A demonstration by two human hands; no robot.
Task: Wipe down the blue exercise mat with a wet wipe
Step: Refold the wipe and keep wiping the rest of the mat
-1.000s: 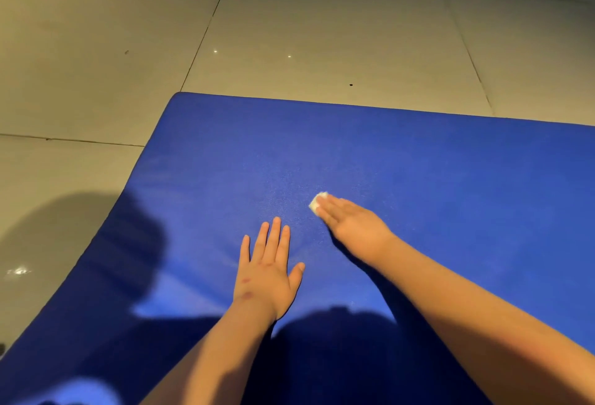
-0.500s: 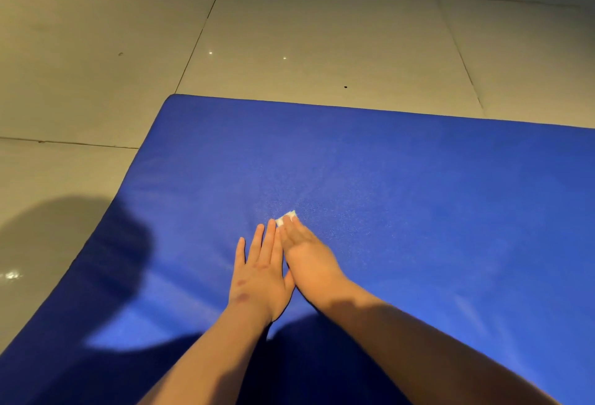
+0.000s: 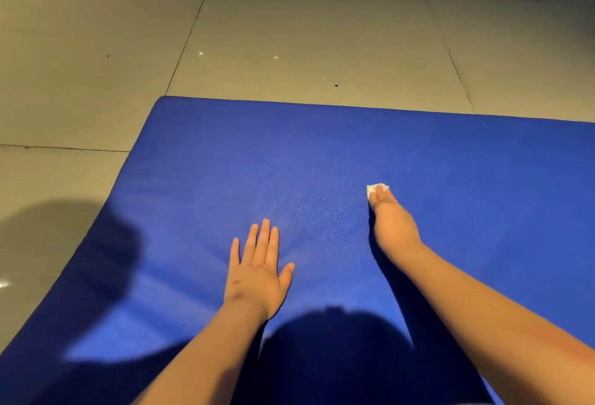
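Wiping mid-pass: right hand (image 3: 394, 224) fingers straight, pressing wet wipe (image 3: 375, 188) onto blue mat (image 3: 322, 153) right of frame centre; left hand (image 3: 257, 272) lying flat, empty. Next, likely stroking toward upper edge, needing even pressure

Left hand (image 3: 257, 271): lower centre of the frame, palm down and flat, fingers straight and close together, thumb spread to the right.
Right hand (image 3: 391, 221): right of centre, higher up, fingers straight and together, tips pressing down.
Left forearm (image 3: 206, 356): bare, rising from the bottom edge.
Right forearm (image 3: 499, 317): bare, reaching in from the lower right.
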